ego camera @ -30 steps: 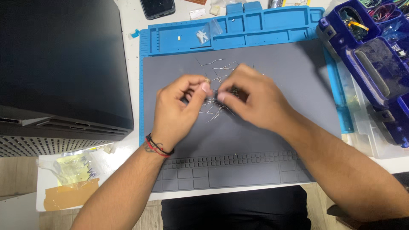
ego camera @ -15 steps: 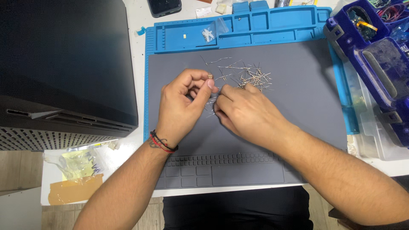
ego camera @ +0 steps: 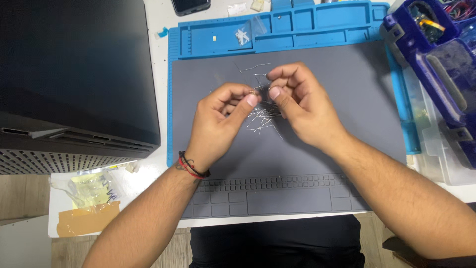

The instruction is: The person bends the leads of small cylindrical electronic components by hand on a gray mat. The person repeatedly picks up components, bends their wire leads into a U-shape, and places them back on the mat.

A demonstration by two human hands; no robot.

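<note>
Lifting off the pile of thin metal pins (ego camera: 263, 119) on the grey mat (ego camera: 347, 149), left hand (ego camera: 220, 121) and right hand (ego camera: 297, 101) now pinch one small pin-like piece (ego camera: 254, 93) between closed fingertips, raised centrally.

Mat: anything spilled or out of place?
Yes. Thin metal pins lie loose in a crisscross heap on the grey mat, under the left hand and right hand, with strays toward the blue tray.
</note>
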